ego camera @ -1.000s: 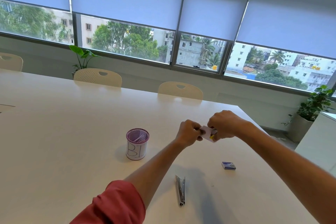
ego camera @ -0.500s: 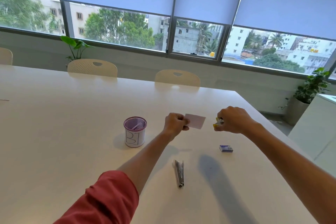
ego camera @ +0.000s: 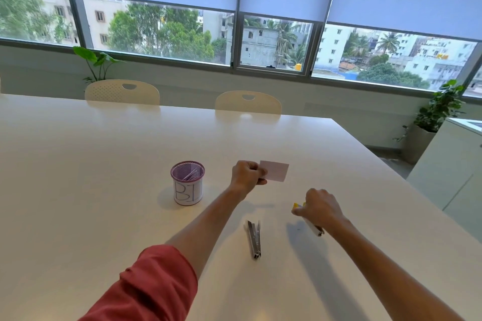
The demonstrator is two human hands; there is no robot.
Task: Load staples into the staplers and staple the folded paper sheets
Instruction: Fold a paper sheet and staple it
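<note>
Head view: our left hand (ego camera: 247, 174) pinches the folded paper (ego camera: 275, 171) above the desk (ego camera: 104, 164); our right hand (ego camera: 319, 207), nearer right, closes its grip on the yellow stapler (ego camera: 311, 227). Second stapler (ego camera: 254, 238) lies open between our arms.

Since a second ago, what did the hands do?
The hands came apart. The left hand kept the folded paper; the right hand carried the yellow stapler down toward the table. The metal stapler and cup stayed put.
</note>
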